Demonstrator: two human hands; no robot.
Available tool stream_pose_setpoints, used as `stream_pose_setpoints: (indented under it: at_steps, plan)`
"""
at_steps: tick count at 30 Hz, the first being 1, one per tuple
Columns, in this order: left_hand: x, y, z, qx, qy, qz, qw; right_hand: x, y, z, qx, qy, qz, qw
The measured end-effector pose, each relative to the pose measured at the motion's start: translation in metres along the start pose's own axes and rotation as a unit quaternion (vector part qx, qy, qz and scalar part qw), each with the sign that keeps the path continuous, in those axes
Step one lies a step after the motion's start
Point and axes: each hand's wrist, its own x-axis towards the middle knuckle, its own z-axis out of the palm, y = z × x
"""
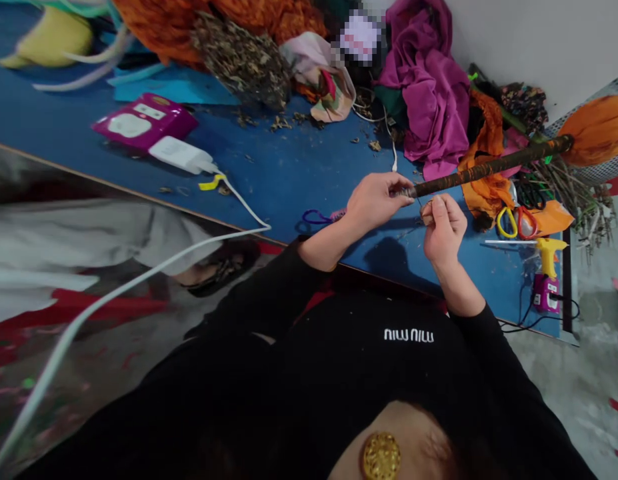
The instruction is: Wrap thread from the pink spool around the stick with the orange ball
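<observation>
My left hand [376,199] is closed around the near end of a long brown wrapped stick [493,167] that runs up and to the right over the blue table [289,173] to an orange flower head [596,127]. My right hand [443,230] is just below the stick's end, fingers pinched on something small that I cannot make out. Both hands hover above the table's near edge.
Piles of orange, magenta and patterned cloth [429,87] lie along the wall. A pink power strip [146,120] with a white charger [181,155] sits left. Scissors [516,222], a yellow glue gun [549,253] and a purple loop [316,217] lie near my hands.
</observation>
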Motion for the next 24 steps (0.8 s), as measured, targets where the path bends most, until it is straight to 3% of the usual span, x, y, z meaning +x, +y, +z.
stream_pose_setpoints:
  at_steps: [7,13,18,24]
  plan:
    - [-0.001,0.008,-0.006,0.058,-0.027,-0.004,0.998,-0.002,-0.005,-0.003,-0.010,-0.043,-0.030,0.999]
    - [-0.001,0.012,-0.012,0.100,-0.039,-0.013,0.994,0.016,-0.016,-0.022,-0.072,-0.074,-0.147,0.984]
    - [-0.003,0.014,-0.009,0.104,-0.055,-0.018,0.993,0.028,-0.030,-0.027,-0.163,-0.098,-0.073,0.979]
    - [-0.007,0.022,-0.008,0.145,-0.062,-0.023,0.987,0.048,-0.023,-0.016,-0.110,-0.141,-0.002,0.984]
